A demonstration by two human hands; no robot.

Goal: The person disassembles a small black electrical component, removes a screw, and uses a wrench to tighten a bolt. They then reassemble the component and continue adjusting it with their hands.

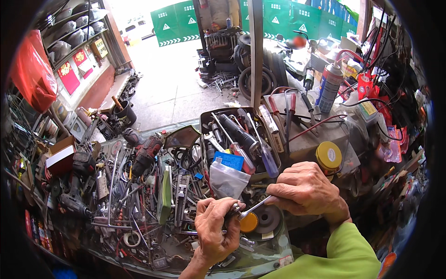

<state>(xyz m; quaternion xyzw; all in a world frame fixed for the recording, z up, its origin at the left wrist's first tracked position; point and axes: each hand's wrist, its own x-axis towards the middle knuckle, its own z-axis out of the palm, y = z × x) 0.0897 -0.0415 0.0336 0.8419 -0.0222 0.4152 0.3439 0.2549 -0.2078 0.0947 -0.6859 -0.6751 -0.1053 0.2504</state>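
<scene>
In the lower middle, my left hand (214, 228) pinches a small dark metal part (235, 209) between thumb and fingers; its exact kind is hard to make out. My right hand (303, 188) is closed round one end of a slim silver wrench (256, 206). The wrench slants down to the left, its head meeting the small part at my left fingertips. Just beyond lies a clear plastic bag (227, 181) with a blue card (229, 161) at its top. Below the wrench are a yellow round lid (249, 222) and a grey disc (268, 218).
A toolbox (204, 122) full of screwdrivers stands behind my hands. Cordless drills (147, 156), a tape roll (132, 239) and loose tools crowd the bench's left. To the right are a yellow-lidded tin (328, 156) and an aerosol can (329, 86). A post (256, 56) rises beyond.
</scene>
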